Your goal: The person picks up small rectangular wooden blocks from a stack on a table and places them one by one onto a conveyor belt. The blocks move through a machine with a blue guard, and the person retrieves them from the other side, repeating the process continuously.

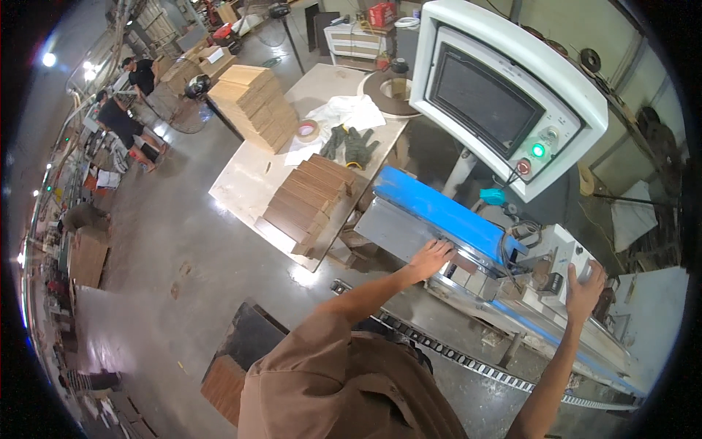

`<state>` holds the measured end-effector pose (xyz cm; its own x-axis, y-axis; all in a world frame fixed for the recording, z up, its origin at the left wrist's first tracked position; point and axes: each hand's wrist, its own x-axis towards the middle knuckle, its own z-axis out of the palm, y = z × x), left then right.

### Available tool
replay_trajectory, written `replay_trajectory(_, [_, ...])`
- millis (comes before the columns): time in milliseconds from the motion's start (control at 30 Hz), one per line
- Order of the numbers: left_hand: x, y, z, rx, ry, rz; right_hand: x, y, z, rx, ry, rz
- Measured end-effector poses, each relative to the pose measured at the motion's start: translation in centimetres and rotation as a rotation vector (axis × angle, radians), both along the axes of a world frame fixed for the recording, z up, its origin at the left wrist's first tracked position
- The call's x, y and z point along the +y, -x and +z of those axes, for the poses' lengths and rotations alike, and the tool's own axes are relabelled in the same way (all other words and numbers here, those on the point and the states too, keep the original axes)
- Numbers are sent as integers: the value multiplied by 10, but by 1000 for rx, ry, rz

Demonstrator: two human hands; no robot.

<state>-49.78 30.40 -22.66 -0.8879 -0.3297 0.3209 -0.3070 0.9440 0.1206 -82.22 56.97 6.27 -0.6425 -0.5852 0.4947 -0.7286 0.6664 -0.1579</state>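
Observation:
My left hand (433,257) lies on the machine's grey metal plate (395,228), fingers stretched forward beside a small brown wooden block (462,263) in the track. Whether its fingertips touch the block I cannot tell. Above the plate runs a long blue guard (439,211). Further right, my right hand (586,289) has its fingers apart at the end of a white control box (569,252) on the machine. A small black display unit (552,284) sits close to its thumb. Nothing shows in either hand.
A white control panel (585,124) with a dark screen and green light stands over the machine. The table (245,179) at left bears brown wooden blocks (303,197), a tall stack of boards (252,106), a tape roll (307,132) and gloves (351,146). A cable chain (468,362) crosses the floor.

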Motion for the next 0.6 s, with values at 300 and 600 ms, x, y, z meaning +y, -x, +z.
replay_trajectory(300, [-1,36,-32,204,-279,-193,5,-9,6,-23,65,-56])
replay_trajectory(600, [-1,26,6,-32,14,-159,-11,-23,18,-71,0,-158])
